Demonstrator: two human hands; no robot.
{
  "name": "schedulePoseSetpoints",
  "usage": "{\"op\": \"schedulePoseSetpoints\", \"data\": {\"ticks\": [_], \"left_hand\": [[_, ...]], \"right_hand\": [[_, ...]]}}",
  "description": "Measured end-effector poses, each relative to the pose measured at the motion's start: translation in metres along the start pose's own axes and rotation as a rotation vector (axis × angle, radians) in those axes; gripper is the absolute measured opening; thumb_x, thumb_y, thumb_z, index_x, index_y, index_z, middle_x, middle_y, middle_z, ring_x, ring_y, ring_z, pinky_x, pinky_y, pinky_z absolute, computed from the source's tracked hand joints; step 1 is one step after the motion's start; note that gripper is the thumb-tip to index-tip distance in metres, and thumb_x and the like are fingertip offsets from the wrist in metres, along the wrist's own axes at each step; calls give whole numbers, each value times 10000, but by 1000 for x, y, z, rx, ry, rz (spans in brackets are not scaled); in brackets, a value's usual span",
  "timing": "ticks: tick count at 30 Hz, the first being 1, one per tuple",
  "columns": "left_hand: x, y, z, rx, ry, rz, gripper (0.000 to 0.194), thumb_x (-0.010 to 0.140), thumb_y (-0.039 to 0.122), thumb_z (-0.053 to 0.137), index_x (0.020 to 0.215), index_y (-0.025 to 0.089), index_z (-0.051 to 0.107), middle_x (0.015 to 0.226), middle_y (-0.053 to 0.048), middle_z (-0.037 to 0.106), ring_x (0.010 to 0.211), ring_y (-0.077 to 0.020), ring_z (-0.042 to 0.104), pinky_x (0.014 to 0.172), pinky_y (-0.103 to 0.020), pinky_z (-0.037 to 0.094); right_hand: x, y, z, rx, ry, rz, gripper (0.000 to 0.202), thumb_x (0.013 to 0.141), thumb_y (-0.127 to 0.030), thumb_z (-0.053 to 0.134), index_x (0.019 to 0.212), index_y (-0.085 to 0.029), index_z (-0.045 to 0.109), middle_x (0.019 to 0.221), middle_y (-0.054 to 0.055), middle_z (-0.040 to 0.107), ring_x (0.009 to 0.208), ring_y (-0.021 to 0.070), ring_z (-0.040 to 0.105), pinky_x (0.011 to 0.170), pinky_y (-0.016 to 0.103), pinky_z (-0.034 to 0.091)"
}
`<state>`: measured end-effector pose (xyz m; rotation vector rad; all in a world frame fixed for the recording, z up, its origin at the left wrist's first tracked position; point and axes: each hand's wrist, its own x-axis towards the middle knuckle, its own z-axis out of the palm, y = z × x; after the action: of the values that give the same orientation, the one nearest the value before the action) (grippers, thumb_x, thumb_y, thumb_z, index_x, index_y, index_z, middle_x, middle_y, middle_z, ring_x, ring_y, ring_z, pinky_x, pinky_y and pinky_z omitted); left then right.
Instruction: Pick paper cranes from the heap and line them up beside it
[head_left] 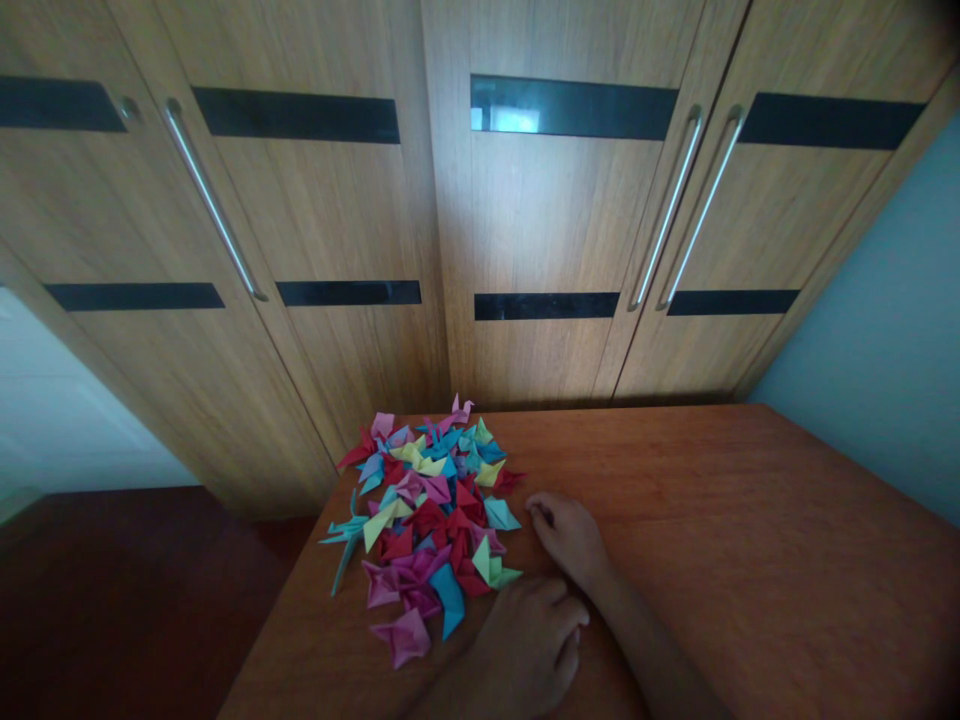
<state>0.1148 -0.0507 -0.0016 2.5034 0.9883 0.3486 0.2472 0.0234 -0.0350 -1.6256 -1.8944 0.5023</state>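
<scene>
My two hands rest at the near side of the reddish-brown table [712, 520], with the pile of folded papers [431, 500] to one side of them. From my right hand [574, 540], the heap spreads between nine and eleven o'clock; from my left hand [529, 640], it spreads between nine and twelve.

My left hand is palm down with its fingers bent under, and I can't tell whether anything is tucked beneath them. My right hand sits at about one o'clock from it, fingers loosely curled with the thumb close by; nothing shows in it, but I can't see inside the curl.

The green folded paper [491, 568] is the piece nearest my left hand, at about eleven o'clock, close to the knuckles. The pale blue folded paper [501, 513] lies just beside my right hand, at about nine o'clock. A blue folded paper [450, 600] is at ten o'clock from my left hand, and a pink folded paper [405, 638] at nine. The spiky teal folded piece [349, 532] lies at the pile's nine o'clock edge.

Beyond the table, at twelve o'clock, stands the wooden wardrobe [540, 220].
</scene>
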Motion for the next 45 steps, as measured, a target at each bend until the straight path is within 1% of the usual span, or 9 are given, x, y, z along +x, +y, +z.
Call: {"op": "schedulePoseSetpoints", "data": {"ticks": [5, 11, 19, 29, 32, 35, 41, 45], "left_hand": [[0, -1, 5, 3, 17, -15, 165, 795, 142, 514, 903, 249, 577, 878, 15, 603, 833, -153, 574, 744, -271, 430], [0, -2, 4, 13, 11, 2, 157, 807, 145, 502, 908, 236, 580, 876, 1, 600, 825, -154, 566, 734, -266, 424], [1, -3, 8, 16, 14, -13, 153, 792, 147, 509, 888, 249, 570, 861, 19, 607, 816, -157, 583, 720, -274, 426], [0, -2, 6, 17, 31, -7, 147, 790, 138, 509, 877, 240, 569, 863, 15, 607, 814, -156, 578, 725, -272, 417], [0, -2, 6, 10, 32, -2, 170, 784, 129, 515, 898, 242, 572, 873, 12, 610, 827, -158, 578, 729, -270, 414], [0, -2, 5, 12, 26, 4, 151, 789, 141, 517, 889, 242, 568, 865, 17, 609, 821, -156, 576, 720, -268, 416], [0, -1, 6, 11, 39, -8, 156, 787, 138, 512, 887, 246, 562, 865, 22, 603, 819, -150, 575, 725, -261, 419], [0, -1, 4, 11, 24, -4, 155, 789, 142, 509, 890, 247, 562, 876, 19, 605, 826, -154, 577, 728, -265, 426]], "right_hand": [[0, 1, 0, -4, -17, -2, 236, 820, -188, 434, 876, -241, 657, 889, 8, 690, 848, 159, 617, 770, 226, 424], [0, 1, 0, -14, -2, -15, 236, 812, -181, 444, 882, -243, 660, 894, 5, 693, 847, 148, 620, 775, 222, 423], [0, 1, 0, -4, 11, -18, 243, 825, -193, 431, 878, -241, 663, 897, 11, 698, 852, 154, 627, 782, 225, 421], [0, 1, 0, -2, -2, -15, 233, 824, -194, 435, 865, -241, 660, 884, 8, 695, 834, 152, 624, 757, 220, 424], [0, 1, 0, -8, -8, -12, 237, 831, -199, 427, 877, -239, 656, 890, 11, 693, 845, 154, 620, 768, 221, 420], [0, 0, 0, -14, -20, -3, 242, 835, -206, 421, 892, -236, 655, 903, 15, 692, 862, 157, 619, 779, 224, 416], [0, 0, 0, -7, 3, -29, 241, 833, -199, 420, 879, -234, 653, 891, 14, 690, 845, 150, 617, 764, 214, 411], [0, 0, 0, -10, 6, -26, 236, 833, -203, 419, 866, -236, 650, 879, 12, 688, 832, 150, 614, 754, 216, 407]]}}
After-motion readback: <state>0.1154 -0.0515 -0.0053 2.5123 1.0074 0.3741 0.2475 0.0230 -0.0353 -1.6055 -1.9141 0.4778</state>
